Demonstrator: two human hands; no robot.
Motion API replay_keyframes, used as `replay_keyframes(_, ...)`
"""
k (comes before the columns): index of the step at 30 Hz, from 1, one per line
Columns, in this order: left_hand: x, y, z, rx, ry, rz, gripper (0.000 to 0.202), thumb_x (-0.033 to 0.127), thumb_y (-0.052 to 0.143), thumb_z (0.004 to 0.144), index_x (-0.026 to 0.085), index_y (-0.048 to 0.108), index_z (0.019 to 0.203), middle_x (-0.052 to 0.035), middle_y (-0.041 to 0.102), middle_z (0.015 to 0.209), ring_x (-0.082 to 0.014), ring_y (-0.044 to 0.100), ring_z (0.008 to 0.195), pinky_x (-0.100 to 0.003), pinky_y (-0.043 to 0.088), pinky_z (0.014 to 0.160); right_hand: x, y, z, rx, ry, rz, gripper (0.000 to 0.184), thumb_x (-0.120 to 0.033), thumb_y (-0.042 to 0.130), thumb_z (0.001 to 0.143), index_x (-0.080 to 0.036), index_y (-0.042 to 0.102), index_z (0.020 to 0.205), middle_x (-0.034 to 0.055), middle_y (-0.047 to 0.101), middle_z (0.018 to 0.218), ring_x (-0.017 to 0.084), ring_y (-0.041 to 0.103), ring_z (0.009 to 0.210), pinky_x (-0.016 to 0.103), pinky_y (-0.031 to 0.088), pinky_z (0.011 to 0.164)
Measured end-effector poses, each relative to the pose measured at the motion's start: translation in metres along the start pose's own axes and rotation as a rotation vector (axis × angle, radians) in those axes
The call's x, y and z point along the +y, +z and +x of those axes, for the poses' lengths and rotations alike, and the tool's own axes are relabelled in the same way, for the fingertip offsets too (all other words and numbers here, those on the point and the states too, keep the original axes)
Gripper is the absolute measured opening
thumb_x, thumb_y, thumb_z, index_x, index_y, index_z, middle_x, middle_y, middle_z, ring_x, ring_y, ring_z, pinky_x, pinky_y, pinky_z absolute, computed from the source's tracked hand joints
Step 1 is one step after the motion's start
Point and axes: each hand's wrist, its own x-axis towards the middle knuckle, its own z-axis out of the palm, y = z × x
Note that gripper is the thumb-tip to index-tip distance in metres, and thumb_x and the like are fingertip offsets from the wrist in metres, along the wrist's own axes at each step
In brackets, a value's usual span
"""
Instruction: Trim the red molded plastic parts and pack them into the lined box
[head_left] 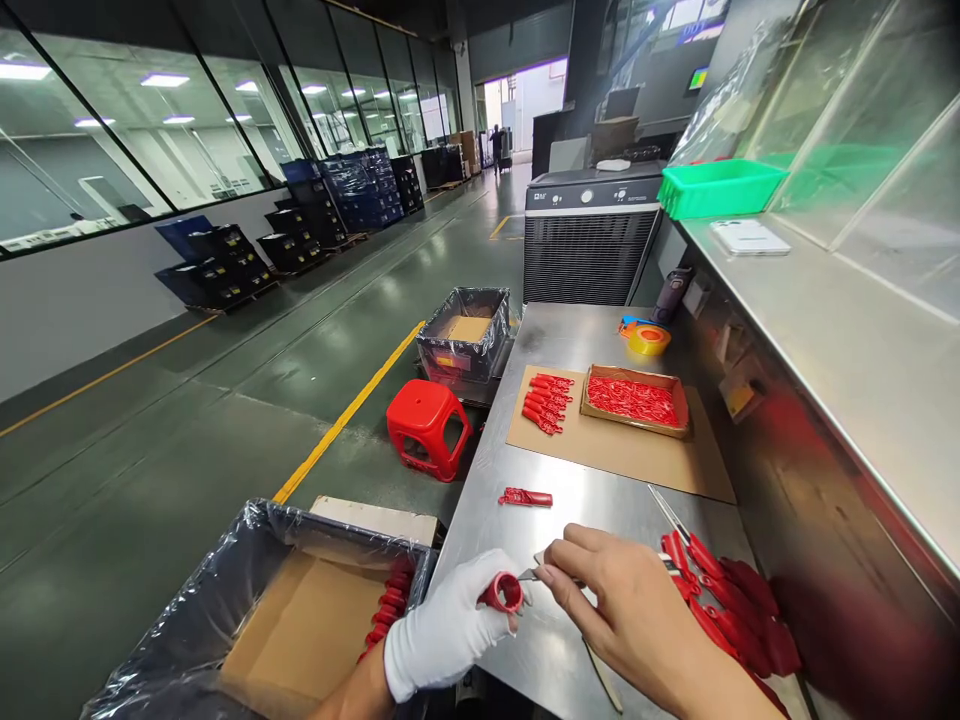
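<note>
My left hand (450, 625), in a white glove, is closed around a small red plastic part (504, 592) with a round open end. My bare right hand (630, 610) pinches a thin metal blade (529, 574) whose tip meets the rim of that part. A pile of red plastic parts (731, 600) lies on the steel table (570, 500) just right of my right hand. One loose red part (526, 497) lies on the table ahead of my hands.
A plastic-lined cardboard box (300, 620) with a few red parts sits at lower left. On brown cardboard (622, 445) lie a row of red parts (547, 402) and a tray of red pieces (634, 400). Yellow tape roll (649, 340), red stool (427, 428), second lined box (465, 335), green bin (716, 187).
</note>
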Motion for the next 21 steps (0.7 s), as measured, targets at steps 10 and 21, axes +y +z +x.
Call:
replay_keyframes(10, 0.0034, -0.0001, -0.0079, -0.059, -0.009, 0.082, 0.013, 0.028, 0.053, 0.082, 0.018, 0.045, 0.080, 0.0002, 0.045, 0.082, -0.0156, 0.040, 0.079, -0.030, 0.031, 0.075, -0.0049, -0.0029, -0.0068, -0.069, -0.011, -0.007, 0.037, -0.039, 0.033, 0.104, -0.023, 0.061, 0.086, 0.0010, 0.055, 0.077, 0.017, 0.054, 0.070, 0.031, 0.026, 0.061)
replay_keyframes(21, -0.0026, -0.0010, -0.0098, -0.120, 0.014, 0.111, 0.014, 0.031, 0.053, 0.086, 0.018, 0.047, 0.084, -0.0005, 0.048, 0.087, -0.0157, 0.043, 0.081, -0.030, 0.036, 0.076, -0.0043, -0.0020, -0.0092, -0.120, -0.013, -0.026, 0.035, -0.038, 0.034, 0.103, -0.023, 0.061, 0.087, 0.0018, 0.056, 0.079, 0.018, 0.054, 0.074, 0.032, 0.029, 0.064)
